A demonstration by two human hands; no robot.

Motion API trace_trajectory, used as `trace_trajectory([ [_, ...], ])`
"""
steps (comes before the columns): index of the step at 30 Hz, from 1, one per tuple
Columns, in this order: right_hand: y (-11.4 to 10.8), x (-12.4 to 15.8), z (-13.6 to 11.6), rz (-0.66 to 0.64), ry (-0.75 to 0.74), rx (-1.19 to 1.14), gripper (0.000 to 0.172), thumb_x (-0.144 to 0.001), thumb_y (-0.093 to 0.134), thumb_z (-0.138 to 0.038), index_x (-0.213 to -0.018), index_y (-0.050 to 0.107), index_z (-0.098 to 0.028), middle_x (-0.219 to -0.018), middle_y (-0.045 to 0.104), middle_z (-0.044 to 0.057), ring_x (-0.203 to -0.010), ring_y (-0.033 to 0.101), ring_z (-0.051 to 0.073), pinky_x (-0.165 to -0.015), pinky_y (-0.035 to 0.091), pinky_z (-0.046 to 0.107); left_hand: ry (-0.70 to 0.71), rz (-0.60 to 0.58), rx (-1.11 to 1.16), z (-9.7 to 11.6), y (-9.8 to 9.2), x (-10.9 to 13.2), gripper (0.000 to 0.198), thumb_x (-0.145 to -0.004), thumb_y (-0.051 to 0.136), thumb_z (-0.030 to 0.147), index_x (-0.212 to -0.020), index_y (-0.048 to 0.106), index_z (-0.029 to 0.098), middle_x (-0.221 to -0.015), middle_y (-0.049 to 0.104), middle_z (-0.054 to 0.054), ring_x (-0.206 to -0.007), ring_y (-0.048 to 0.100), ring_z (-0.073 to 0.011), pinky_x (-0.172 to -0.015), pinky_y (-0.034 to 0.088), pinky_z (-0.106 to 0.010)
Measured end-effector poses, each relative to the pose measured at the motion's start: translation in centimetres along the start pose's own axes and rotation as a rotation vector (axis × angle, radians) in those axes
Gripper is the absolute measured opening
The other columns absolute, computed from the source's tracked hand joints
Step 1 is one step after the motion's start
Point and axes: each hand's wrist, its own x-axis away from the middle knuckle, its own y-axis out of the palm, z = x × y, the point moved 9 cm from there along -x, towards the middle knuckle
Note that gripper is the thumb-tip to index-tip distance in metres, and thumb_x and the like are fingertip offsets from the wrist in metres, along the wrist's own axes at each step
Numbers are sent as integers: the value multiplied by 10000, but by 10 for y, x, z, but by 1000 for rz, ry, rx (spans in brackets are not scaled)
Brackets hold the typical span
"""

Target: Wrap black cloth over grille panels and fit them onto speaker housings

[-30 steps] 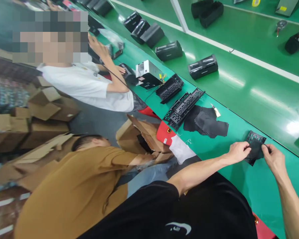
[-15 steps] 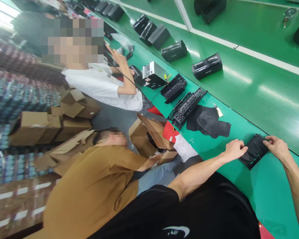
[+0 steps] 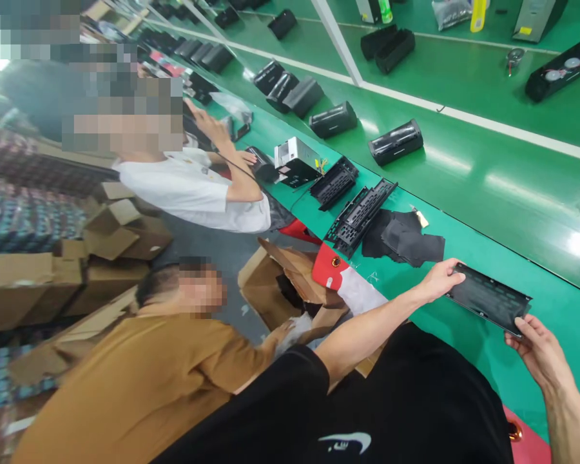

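A black slotted plastic panel [image 3: 488, 298], with dark sheet material over its inner face, is held up at a tilt over the green table. My left hand [image 3: 442, 281] grips its left end, thumb on top. At the other end my right hand [image 3: 534, 341] pinches the near right corner between thumb and fingers. Left of my left hand lies a loose pile of thin black sheets [image 3: 408, 237]. Beyond them rest stacked black grille panels [image 3: 362, 216] and another similar grille panel [image 3: 334, 182].
A metal-cased box [image 3: 297, 161] stands farther along the table. Black speaker housings [image 3: 396, 142] sit on the green surface beyond the table's far edge. A co-worker in a brown shirt [image 3: 174, 380] bends over an open carton [image 3: 265, 283]; another in white [image 3: 188, 190] works farther off.
Both hands have lifted the panel off the table and turned it, so its long side now runs left to right. The brown-shirted co-worker has shifted left in view.
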Motion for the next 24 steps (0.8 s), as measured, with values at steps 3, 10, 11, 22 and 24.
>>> trace_trajectory([
  [3,-6,10,5,41,-27,61,557,-600,990,-513,-987,700,-237,-779,683,-25,-564,670,176,-496,600,284,-2,-88,47,-2,7,7,424,-738,802,292,-1125,681,169,-847,689,8,-760,632,-138,-760,480,-262],
  [10,-8,21,-2,58,-104,237,546,-704,884,-683,-878,671,-212,-615,584,-36,-495,551,141,-473,551,278,31,-81,-74,5,5,18,418,-838,751,412,-1186,717,183,-756,634,38,-693,588,-127,-719,468,-252],
  [11,-8,22,-2,60,-106,243,547,-702,886,-685,-872,664,-214,-599,566,-42,-495,545,141,-476,549,278,50,-81,-84,8,5,20,425,-858,740,441,-1194,716,182,-735,615,46,-675,566,-119,-706,456,-247],
  [22,-2,30,-7,60,-128,189,554,-619,938,-633,-867,642,-236,-682,644,-33,-547,611,164,-487,540,278,105,-187,19,28,13,35,521,-734,885,376,-1166,697,154,-985,732,-49,-940,674,-188,-895,504,-317],
  [24,-2,30,-5,54,-125,187,558,-614,950,-620,-880,640,-239,-688,643,-40,-543,605,156,-486,533,269,119,-182,16,32,13,36,465,-777,850,383,-1152,700,152,-988,732,-46,-943,669,-186,-902,502,-316],
])
